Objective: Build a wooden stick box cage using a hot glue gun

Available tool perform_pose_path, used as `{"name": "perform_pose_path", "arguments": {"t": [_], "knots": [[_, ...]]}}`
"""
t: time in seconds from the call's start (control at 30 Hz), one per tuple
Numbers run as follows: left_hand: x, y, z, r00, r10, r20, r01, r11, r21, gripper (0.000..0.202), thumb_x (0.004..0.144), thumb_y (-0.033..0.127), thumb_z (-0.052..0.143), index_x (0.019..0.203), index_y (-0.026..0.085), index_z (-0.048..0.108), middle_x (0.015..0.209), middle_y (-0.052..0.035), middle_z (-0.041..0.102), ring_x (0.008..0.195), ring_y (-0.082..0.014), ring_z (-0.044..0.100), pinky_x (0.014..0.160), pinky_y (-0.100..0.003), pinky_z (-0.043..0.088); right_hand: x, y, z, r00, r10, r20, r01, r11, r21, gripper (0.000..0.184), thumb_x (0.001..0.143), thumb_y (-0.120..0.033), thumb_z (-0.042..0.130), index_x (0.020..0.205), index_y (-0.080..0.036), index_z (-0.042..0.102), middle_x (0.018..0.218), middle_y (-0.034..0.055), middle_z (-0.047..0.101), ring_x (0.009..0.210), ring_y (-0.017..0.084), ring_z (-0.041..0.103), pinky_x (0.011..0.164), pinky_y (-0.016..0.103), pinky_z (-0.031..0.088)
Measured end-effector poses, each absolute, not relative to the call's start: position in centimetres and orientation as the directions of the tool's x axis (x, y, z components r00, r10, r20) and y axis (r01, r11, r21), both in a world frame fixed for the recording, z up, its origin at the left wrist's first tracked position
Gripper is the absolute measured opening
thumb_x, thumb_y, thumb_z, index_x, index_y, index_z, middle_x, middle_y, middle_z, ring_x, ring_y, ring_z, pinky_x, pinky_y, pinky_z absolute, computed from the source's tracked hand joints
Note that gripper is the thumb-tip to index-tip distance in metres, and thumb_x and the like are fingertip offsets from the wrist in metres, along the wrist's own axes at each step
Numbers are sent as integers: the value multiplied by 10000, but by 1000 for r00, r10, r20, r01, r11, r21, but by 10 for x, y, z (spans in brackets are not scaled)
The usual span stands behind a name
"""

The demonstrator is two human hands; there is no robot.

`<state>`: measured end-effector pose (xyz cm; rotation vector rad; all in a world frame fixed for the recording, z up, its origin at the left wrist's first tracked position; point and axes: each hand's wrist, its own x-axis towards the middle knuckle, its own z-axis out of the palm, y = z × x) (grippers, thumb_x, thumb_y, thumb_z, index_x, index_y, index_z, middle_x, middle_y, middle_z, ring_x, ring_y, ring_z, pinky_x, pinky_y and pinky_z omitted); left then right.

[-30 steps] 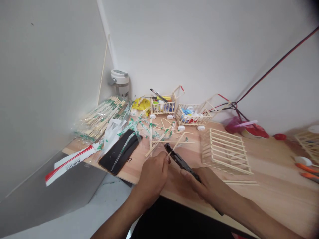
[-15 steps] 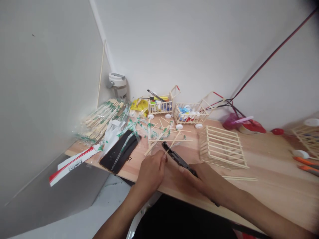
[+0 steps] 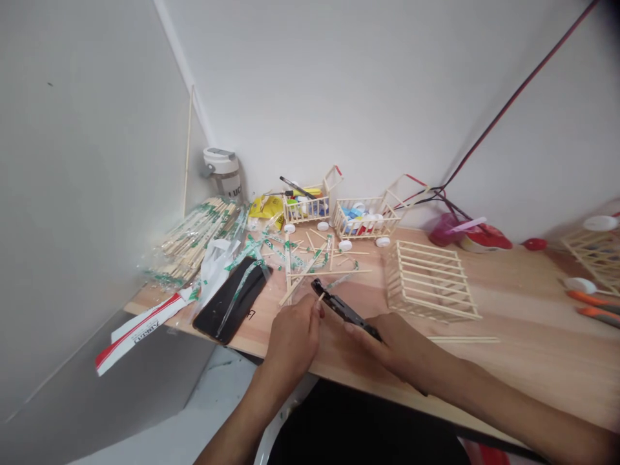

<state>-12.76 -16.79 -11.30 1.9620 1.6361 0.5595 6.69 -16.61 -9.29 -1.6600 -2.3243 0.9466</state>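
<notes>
Pale wood forms the tabletop (image 3: pixel 527 290), its near edge passing beneath the forearms; rightward, room opens between the slatted pale wooden frame (image 3: pixel 430 276) and some orange handles (image 3: pixel 593 298). The flat black phone (image 3: pixel 245 298) lies to the left, so space looks tighter there. The right hand (image 3: pixel 397 339) is wrapped around a long black tool (image 3: pixel 346 311); the left hand (image 3: pixel 294 329) pinches a thin pale wooden stick (image 3: pixel 321 296), its tip at the tool's head, contact too small to tell. Ideally, the stick sits square and steady, fingertips kept back.
</notes>
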Motion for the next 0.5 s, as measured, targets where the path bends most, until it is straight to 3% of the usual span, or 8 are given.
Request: {"name": "perform_pose_path", "arguments": {"t": [0.13,0.23,0.37,0.5], "knots": [[-132,-164,-110,185,983,-17,803,-141,578,304,1003,242,313,880,203,589,831,-64,694,819,-245,658,711,-313,366,70,-165,-89,-359,884,-299,805,131,-578,531,935,-625,326,604,-224,432,500,30,530,462,158,502,488,287,315],[-140,-157,-101,127,990,57,826,-138,546,275,1013,264,354,926,203,607,825,-52,691,803,-228,652,680,-292,340,79,-169,-82,-327,891,-315,779,66,-623,567,926,-673,326,593,-226,432,479,17,527,409,146,505,446,273,349],[-145,-136,-85,121,967,226,845,-220,488,266,1019,306,416,885,205,622,843,-29,686,802,-199,629,681,-280,342,97,-182,-67,-277,898,-342,645,-90,-759,631,871,-773,356,612,-218,509,520,19,587,455,154,568,467,267,446],[-139,-104,-82,237,924,300,879,-336,339,226,979,229,496,811,178,638,878,-52,683,875,-213,604,763,-302,384,119,-189,-46,-148,939,-310,511,-196,-837,724,781,-872,354,629,-204,588,554,59,624,501,181,602,507,306,504]]}}
